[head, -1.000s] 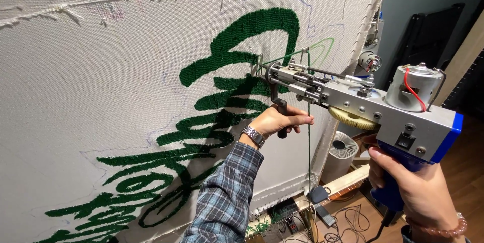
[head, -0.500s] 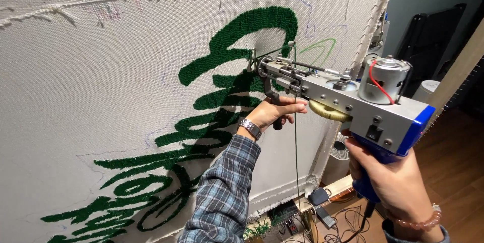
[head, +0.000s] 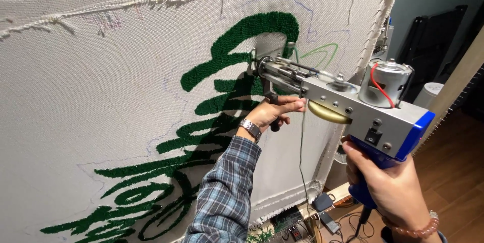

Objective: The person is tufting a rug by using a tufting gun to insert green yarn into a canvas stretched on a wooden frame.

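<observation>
Head view: a tufting gun (head: 348,107) runs from the centre of the frame out toward 4 o'clock, its needle end pressed against a stretched white backing cloth (head: 101,112) that fills the left and top of the frame. The right hand (head: 388,187), at 5 o'clock, has its grip wrapped tight around the gun's blue handle (head: 375,172), a bead bracelet (head: 411,228) at its wrist. The left hand (head: 275,113), near the centre, has its grip curled closed around the dark front handle (head: 271,103) under the gun's barrel; it wears a metal wristwatch (head: 250,128) and a blue plaid sleeve (head: 222,197) that trails down toward 6 o'clock. A silver motor (head: 385,82) with a red wire sits on top of the gun's body, a brass wheel (head: 327,113) below it. Green yarn (head: 301,142) hangs down from the gun. Green tufted shapes (head: 242,41) cover the cloth from 12 o'clock down to 8 o'clock, inside thin drawn outlines. At 6 o'clock, cables and a power strip (head: 322,205) lie on the wooden floor (head: 454,172).
</observation>
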